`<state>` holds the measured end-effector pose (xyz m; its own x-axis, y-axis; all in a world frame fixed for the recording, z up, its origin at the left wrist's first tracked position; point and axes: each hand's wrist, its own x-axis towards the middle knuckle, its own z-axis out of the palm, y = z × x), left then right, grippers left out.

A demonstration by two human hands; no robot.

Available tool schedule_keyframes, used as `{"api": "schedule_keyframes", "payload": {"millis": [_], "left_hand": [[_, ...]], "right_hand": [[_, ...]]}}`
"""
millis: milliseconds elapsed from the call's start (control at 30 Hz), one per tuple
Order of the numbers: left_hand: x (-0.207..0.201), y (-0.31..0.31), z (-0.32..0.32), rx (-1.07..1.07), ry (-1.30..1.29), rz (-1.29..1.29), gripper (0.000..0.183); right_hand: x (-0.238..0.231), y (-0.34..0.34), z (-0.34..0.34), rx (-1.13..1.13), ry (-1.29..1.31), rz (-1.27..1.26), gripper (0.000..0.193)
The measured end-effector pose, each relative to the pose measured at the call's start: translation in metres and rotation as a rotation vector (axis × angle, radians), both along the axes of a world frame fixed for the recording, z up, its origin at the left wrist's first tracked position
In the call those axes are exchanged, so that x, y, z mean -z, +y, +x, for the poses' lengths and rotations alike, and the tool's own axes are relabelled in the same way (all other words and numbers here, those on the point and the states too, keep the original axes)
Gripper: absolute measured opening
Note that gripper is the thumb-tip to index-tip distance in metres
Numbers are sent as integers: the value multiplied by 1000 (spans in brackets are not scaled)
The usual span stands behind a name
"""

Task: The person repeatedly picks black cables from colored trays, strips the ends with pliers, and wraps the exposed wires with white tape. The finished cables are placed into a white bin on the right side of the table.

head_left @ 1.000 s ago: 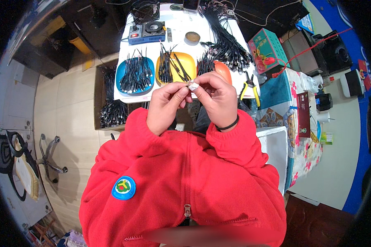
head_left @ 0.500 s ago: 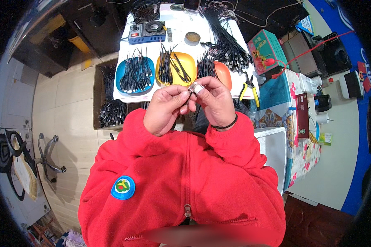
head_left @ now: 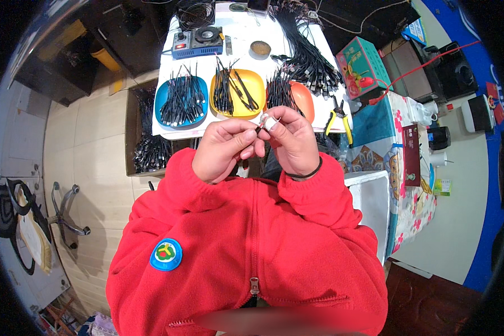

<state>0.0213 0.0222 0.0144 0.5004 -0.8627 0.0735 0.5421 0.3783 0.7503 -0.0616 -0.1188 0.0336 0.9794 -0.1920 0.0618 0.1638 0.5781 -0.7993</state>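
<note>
Two hands meet just above the centre of the frame, raised in front of your red fleece jacket (head_left: 252, 246). Your left hand (head_left: 227, 148) is curled, its fingertips pinched narrow on a small dark cable end (head_left: 259, 128). Your right hand (head_left: 291, 140) is closed round the same piece from the other side, and a white wrap shows on one of its fingers; what lies under that wrap cannot be told. The cable end sits between the two sets of fingertips, in the air, apart from the white table (head_left: 297, 39) in the upper middle of the frame.

Keep both pinches close to the tip, as I judge the part is tiny and will twist if held further back. Brace your hands against each other so the piece stays steady, and hold it where you can see it rather than behind your knuckles.

Behind your hands, the blue tray (head_left: 163, 95), the yellow tray (head_left: 257, 84) and the orange tray (head_left: 303, 96) each carry short black cables, so take care, in my view, that the finished piece goes into the proper one. Yellow-handled pliers (head_left: 336, 115) lie just right of the orange tray, and a blue power box (head_left: 199, 42) stands near the top of the frame.
</note>
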Motion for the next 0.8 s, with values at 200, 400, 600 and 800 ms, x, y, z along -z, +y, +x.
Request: {"api": "schedule_keyframes", "payload": {"millis": [200, 400, 600, 800], "left_hand": [[1, 4, 1, -87, -297, 124, 16], [13, -1, 5, -71, -384, 258, 17], [29, -17, 14, -135, -163, 247, 16], [41, -29, 21, -185, -11, 248, 16]], "right_hand": [[4, -5, 1, -42, 78, 77, 12], [34, -13, 7, -314, 184, 417, 26], [68, -78, 30, 411, 328, -1035, 22], [100, -115, 45, 613, 536, -1709, 13]]}}
